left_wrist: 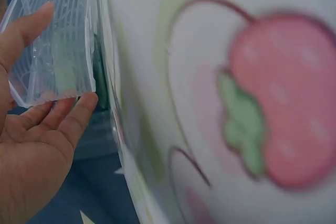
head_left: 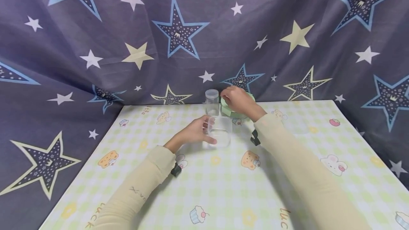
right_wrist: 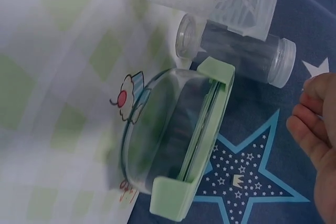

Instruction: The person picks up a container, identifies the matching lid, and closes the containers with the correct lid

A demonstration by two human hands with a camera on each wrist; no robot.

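My left hand (head_left: 195,130) grips a clear plastic box (head_left: 222,136) from its left side, thumb in front and fingers behind. Ribbed walls show on this box (left_wrist: 63,40) in the left wrist view. Over a clear food container with a pale green clip lid (head_left: 227,111), at the back of the table, hovers my right hand (head_left: 239,100). Its fingers (right_wrist: 310,124) are loosely bent in the right wrist view, apart from the container, and no held thing shows. Between box and container stands an upright clear jar (head_left: 212,104) with a whitish cap.
A table (head_left: 217,187) with a checked, cartoon-printed cover lies under both arms. Right behind its far edge hangs a dark star-patterned curtain (head_left: 179,70), close to the jar and container. Small black devices (head_left: 255,138) sit at both wrists.
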